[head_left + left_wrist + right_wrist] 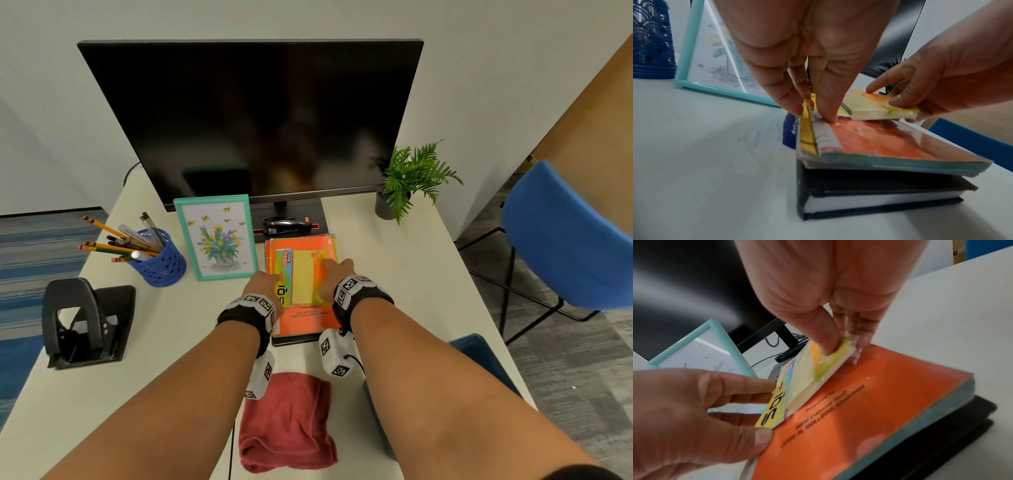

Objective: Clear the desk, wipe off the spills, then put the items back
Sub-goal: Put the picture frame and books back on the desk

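A shrink-wrapped pack of yellow sticky notes (301, 277) (865, 105) (803, 381) lies slightly tilted on an orange book (308, 318) (890, 142) (859, 418). That book tops a black book (294, 339) (859, 183) at mid-desk. My left hand (270, 277) (813, 112) (768, 410) pinches the pack's left card edge. My right hand (329, 270) (894, 100) (840, 344) pinches its right edge, thumb on top and fingers beneath. A folded red cloth (287, 421) lies on the white desk (394, 274) between my forearms.
A monitor (253, 120) stands at the back with a black stapler (287, 226) on its base. A framed flower picture (215, 236), a blue pencil cup (161, 260) and a black hole punch (85, 322) stand to the left. At the right are a potted plant (411, 178) and a blue chair (565, 240).
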